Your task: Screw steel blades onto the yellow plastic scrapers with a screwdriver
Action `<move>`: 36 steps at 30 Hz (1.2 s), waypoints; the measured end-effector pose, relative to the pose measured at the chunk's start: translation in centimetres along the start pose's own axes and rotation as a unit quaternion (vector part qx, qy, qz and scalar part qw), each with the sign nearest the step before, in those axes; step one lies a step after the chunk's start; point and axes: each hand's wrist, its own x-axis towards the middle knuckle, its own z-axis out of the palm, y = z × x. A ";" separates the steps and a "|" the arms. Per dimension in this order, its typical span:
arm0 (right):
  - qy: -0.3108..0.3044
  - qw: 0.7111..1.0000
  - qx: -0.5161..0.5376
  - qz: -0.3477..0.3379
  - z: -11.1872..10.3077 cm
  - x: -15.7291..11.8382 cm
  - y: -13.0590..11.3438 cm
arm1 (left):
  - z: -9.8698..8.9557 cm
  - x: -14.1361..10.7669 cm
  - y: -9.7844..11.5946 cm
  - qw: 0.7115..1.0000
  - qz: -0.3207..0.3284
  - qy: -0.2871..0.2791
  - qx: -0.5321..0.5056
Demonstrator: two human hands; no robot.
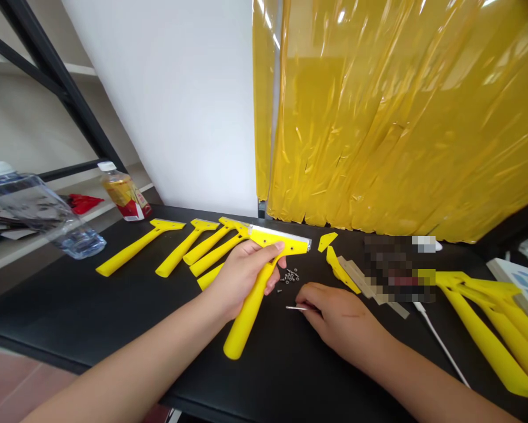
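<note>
My left hand (240,273) is closed around a yellow scraper (250,314), held tilted over the black table, with the thumb near its head. A metal blade strip (281,233) runs along the head's upper edge, and two dark holes show in its face. Lower right of the head, my right hand (341,317) is closed on a thin metal rod (294,308); most of the rod is hidden by the fingers. Small screws and nuts (290,276) lie in a loose pile between the hands. Two loose yellow head pieces (327,241) lie behind my right hand.
Several yellow scrapers (129,252) lie at the left, and more yellow handles (480,329) at the right. Flat metal strips (356,278) sit beside a blurred patch with a white cable (443,343). A drink bottle (125,191) and a clear bottle (52,211) stand left.
</note>
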 end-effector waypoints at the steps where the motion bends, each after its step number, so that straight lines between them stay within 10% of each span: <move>1: 0.006 1.000 0.010 0.012 -0.1 0.0 0.0 | 0.1 0.0 0.0 1.000 -0.005 -0.005 -0.002; 8: -0.003 0.967 0.221 0.128 -3.1 0.2 0.2 | 0.7 -0.6 -0.7 0.997 -0.030 -0.072 0.006; 13: -0.007 0.780 0.604 0.166 -4.1 -0.1 -0.9 | 1.7 -1.4 -1.4 0.991 -0.061 -0.113 -0.040; 17: -0.024 0.722 0.675 0.151 -3.7 -0.3 -1.1 | 1.9 -1.4 -1.7 0.989 -0.058 -0.117 -0.071; 27: -0.012 0.755 0.638 0.153 -3.5 0.0 -0.7 | 1.6 -1.1 -1.6 0.992 -0.048 -0.098 -0.067; 36: 0.008 0.718 0.679 0.152 -3.2 0.0 -0.7 | 1.9 -0.9 -1.9 0.995 -0.043 -0.077 -0.050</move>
